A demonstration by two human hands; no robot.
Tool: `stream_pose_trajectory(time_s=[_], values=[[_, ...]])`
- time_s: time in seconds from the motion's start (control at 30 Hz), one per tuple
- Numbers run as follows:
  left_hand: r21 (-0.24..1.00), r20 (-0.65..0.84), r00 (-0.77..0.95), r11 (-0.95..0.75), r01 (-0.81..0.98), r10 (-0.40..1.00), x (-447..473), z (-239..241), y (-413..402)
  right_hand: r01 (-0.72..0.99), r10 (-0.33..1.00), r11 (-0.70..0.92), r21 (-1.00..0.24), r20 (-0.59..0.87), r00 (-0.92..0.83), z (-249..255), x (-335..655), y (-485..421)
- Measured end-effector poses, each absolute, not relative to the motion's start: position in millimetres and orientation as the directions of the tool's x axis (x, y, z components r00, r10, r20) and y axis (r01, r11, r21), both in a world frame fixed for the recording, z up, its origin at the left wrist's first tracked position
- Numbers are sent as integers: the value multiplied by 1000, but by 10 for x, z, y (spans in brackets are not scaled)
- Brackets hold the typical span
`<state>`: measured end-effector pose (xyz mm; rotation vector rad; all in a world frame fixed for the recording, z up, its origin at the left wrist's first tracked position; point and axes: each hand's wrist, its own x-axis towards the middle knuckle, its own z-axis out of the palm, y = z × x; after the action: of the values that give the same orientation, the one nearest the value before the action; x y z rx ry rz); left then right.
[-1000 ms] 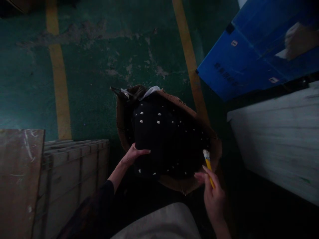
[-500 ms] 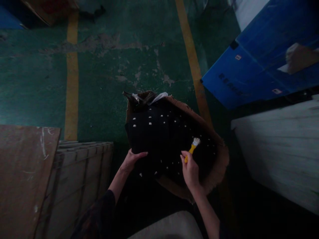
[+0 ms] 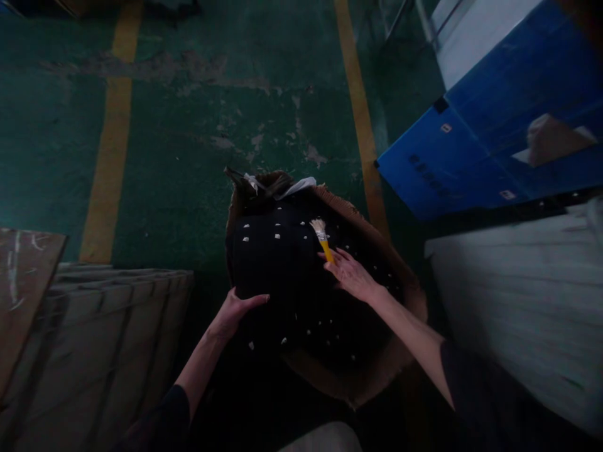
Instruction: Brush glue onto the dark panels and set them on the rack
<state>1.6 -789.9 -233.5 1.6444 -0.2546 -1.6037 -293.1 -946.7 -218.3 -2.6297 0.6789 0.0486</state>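
A small paintbrush (image 3: 322, 237) with a yellow handle and pale bristles is pinched in my right hand (image 3: 354, 277). Its bristle end points up and away, over a black sheet-like piece (image 3: 269, 267) dotted with small white tabs. My left hand (image 3: 235, 312) grips the near left edge of that dark piece, thumb lying on top and the other fingers hidden. Around the black material runs a torn cardboard edge (image 3: 336, 380). Crumpled white wrapping (image 3: 301, 186) lies at its far end. Deep shadow hides where the dark pieces divide.
Blue panels or boxes (image 3: 433, 166) stand at the right, above a pale stack (image 3: 513, 295). At left are a grey grid-sided stack (image 3: 122, 326) and a brown board (image 3: 23, 282). The green floor (image 3: 226, 75) has yellow lines and worn patches.
My right hand has carried the brush left and away from me, turning its bristles toward the far left. My left hand keeps its hold on the edge. The view has shifted slightly.
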Motion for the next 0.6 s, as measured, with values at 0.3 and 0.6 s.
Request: stream_pose_trajectory(time_s=[0.3, 0.6], values=[[612, -769, 143, -654, 444, -623, 47, -2336, -7861, -390, -366, -919, -66, -231, 902, -2107, -3187, -9412], [587, -767, 203, -539, 605, -608, 212, -1970, -7677, -496, -465, -863, -100, -231, 855, -657, -3368, -9168]])
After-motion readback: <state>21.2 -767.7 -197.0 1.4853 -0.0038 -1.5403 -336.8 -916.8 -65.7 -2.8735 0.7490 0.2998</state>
